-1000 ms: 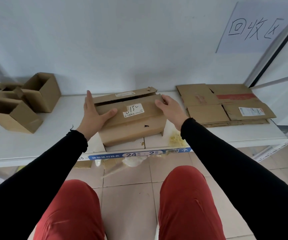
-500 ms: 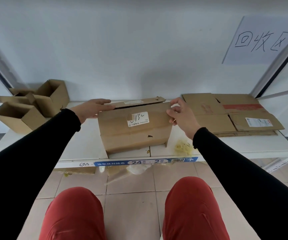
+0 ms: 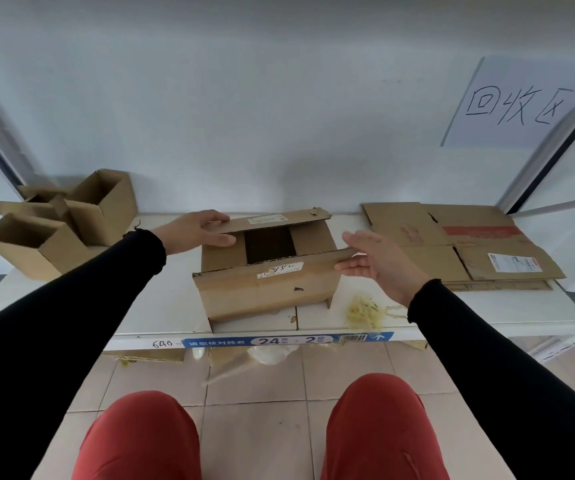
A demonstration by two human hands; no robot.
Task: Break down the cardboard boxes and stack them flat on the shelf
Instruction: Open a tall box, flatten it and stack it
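Two hands work the box [image 3: 268, 289]: left hand [image 3: 192, 232] pinches the far flap, right hand [image 3: 379, 263] spread; light, creasable cardboard.

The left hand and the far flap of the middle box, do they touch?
Touching. The head view shows the left hand lying on the far flap, thumb underneath.

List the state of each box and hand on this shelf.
Middle box: standing, top flaps parted, dark inside showing.
Left boxes: still assembled, open.
Flattened cardboard: stacked flat at right.
Left hand: holding the far flap.
Right hand: fingers straight against the near flap's end.
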